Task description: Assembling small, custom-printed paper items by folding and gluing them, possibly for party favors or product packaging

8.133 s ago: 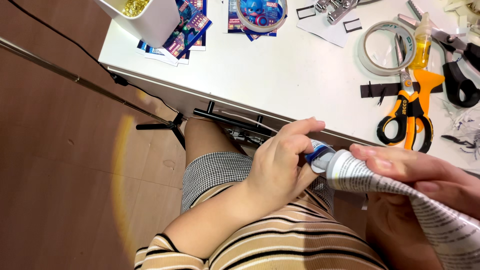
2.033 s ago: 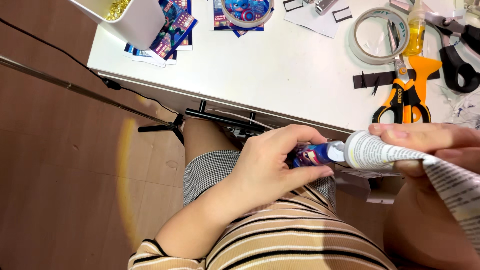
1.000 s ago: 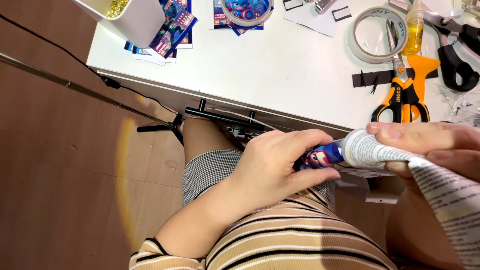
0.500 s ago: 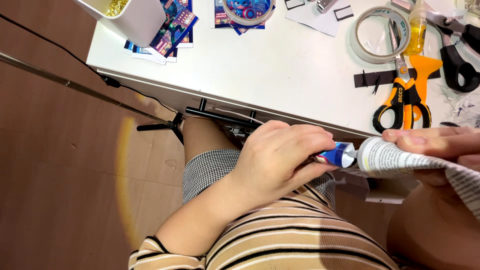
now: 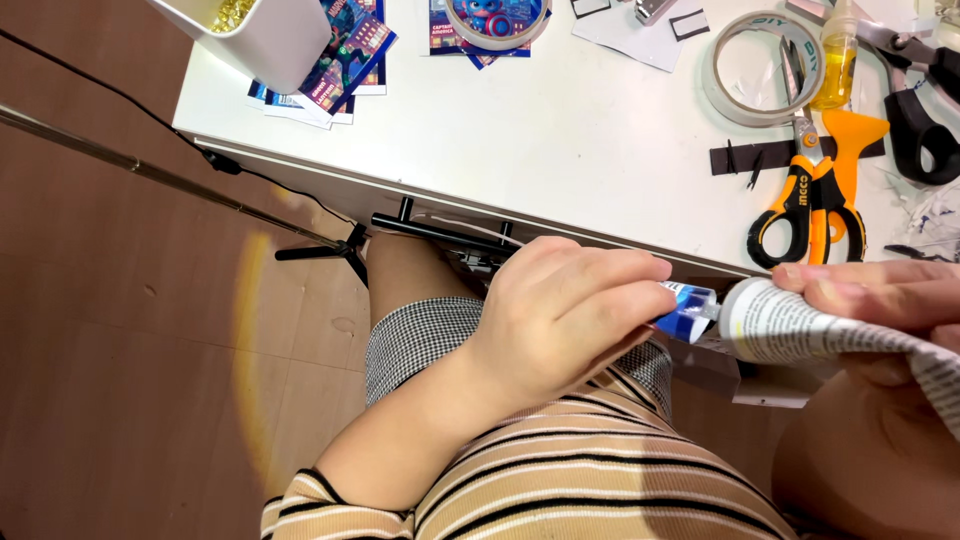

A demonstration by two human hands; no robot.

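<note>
My left hand [image 5: 560, 320] is closed around a small blue printed card roll [image 5: 686, 306], whose end pokes out past my fingertips. That end meets the open mouth of a rolled newspaper tube [image 5: 800, 325]. My right hand [image 5: 880, 295] grips the tube from above, at the right edge of the view. Both hands are held over my lap, just below the front edge of the white table [image 5: 560, 130].
On the table lie orange-handled scissors [image 5: 815, 195], black scissors [image 5: 920, 120], a tape ring [image 5: 760, 65], a small yellow bottle [image 5: 835, 60], black strips [image 5: 780, 155], colourful printed cards [image 5: 345, 60] and a white cup [image 5: 255, 35]. A black drawer handle [image 5: 440, 230] sits under the edge. A cable crosses the brown floor [image 5: 130, 170].
Over the last seconds my left hand has kept its grip on the blue roll, shifting right with it. The newspaper tube and right hand moved slightly right and up toward the table edge.
</note>
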